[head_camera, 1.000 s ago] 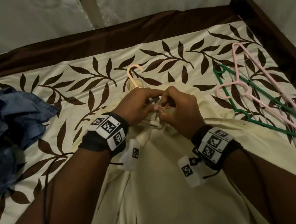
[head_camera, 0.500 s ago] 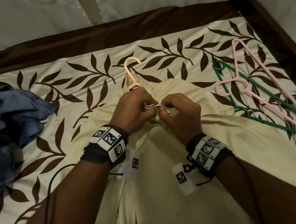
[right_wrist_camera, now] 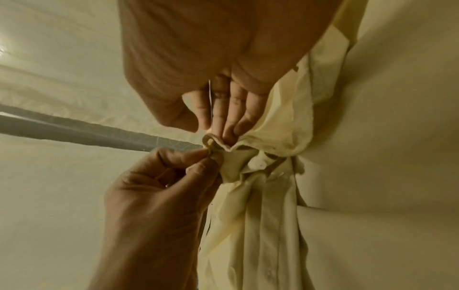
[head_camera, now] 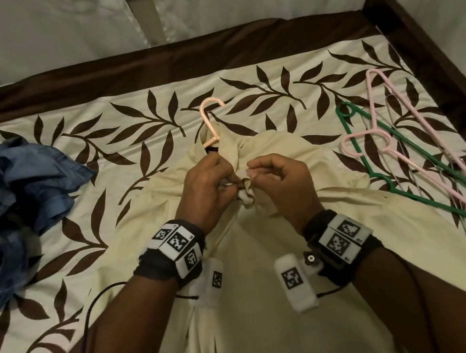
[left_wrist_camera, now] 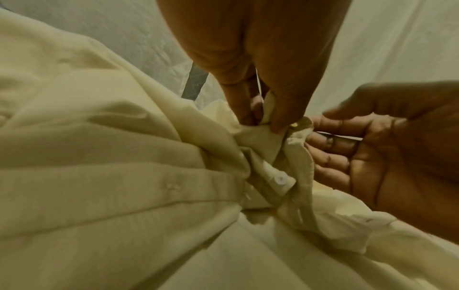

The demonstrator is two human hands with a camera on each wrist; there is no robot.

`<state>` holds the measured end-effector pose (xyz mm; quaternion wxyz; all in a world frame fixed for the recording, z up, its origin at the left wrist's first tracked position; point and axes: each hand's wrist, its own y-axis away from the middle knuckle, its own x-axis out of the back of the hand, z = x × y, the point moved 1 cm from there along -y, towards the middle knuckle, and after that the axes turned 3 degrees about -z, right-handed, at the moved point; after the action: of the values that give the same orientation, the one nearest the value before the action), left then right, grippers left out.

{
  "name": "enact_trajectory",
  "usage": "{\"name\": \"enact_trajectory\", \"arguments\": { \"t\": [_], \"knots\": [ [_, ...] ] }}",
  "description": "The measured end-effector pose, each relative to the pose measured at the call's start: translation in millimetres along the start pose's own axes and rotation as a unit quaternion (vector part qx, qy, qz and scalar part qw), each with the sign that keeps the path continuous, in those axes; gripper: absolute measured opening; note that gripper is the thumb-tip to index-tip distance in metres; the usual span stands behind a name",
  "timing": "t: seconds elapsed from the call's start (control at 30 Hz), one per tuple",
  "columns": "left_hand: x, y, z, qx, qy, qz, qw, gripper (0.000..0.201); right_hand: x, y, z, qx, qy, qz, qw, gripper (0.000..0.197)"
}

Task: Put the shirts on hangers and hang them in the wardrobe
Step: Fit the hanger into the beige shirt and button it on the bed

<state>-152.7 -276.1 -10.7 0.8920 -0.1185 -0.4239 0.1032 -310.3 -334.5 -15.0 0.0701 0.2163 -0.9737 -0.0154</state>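
A cream shirt (head_camera: pixel 271 276) lies front-up on the bed, with a peach hanger (head_camera: pixel 209 125) inside it. The hanger's hook sticks out past the collar. Both hands meet just below the collar. My left hand (head_camera: pixel 228 181) pinches one edge of the front placket (left_wrist_camera: pixel 263 137) between thumb and fingers. My right hand (head_camera: pixel 252 172) pinches the facing edge (right_wrist_camera: pixel 231 143). The cloth bunches between them. A white button (left_wrist_camera: pixel 280 179) shows lower on the placket. The hanger's shoulders are hidden under the shirt.
A heap of blue shirts (head_camera: pixel 7 210) lies at the left of the bed. A green hanger (head_camera: pixel 402 184), a pink hanger (head_camera: pixel 397 109) and thin wire ones lie at the right, near the dark wooden bed frame (head_camera: pixel 437 55). White fabric hangs behind the bed.
Both hands have stayed on the placket below the collar. They have drawn slightly apart, and the cloth between them is more bunched. More of the collar shows around the hanger neck.
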Motion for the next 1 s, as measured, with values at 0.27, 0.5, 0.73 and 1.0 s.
{"name": "enact_trajectory", "arguments": {
  "t": [0.27, 0.5, 0.73, 1.0],
  "knots": [
    [-10.7, 9.9, 3.4, 0.028, -0.010, 0.062, 0.998, 0.003, -1.2, -0.7, -5.9, -0.083, -0.058, -0.027, 0.995, 0.016],
    [-13.6, 16.8, 23.5, 0.241, 0.106, 0.081, 0.961, 0.023, -8.5, 0.9, -6.0, -0.083, -0.054, -0.001, 0.995, 0.012],
    [-14.0, 17.2, 22.8, 0.337, 0.224, 0.122, 0.906, 0.025, -6.3, -1.6, -4.5, -0.033, 0.026, -0.015, 0.999, 0.014],
    [-13.9, 21.0, 24.2, 0.397, 0.353, 0.154, 0.833, 0.026, -2.7, -5.3, -9.2, -0.135, -0.095, -0.093, 0.982, 0.016]
  ]
}}
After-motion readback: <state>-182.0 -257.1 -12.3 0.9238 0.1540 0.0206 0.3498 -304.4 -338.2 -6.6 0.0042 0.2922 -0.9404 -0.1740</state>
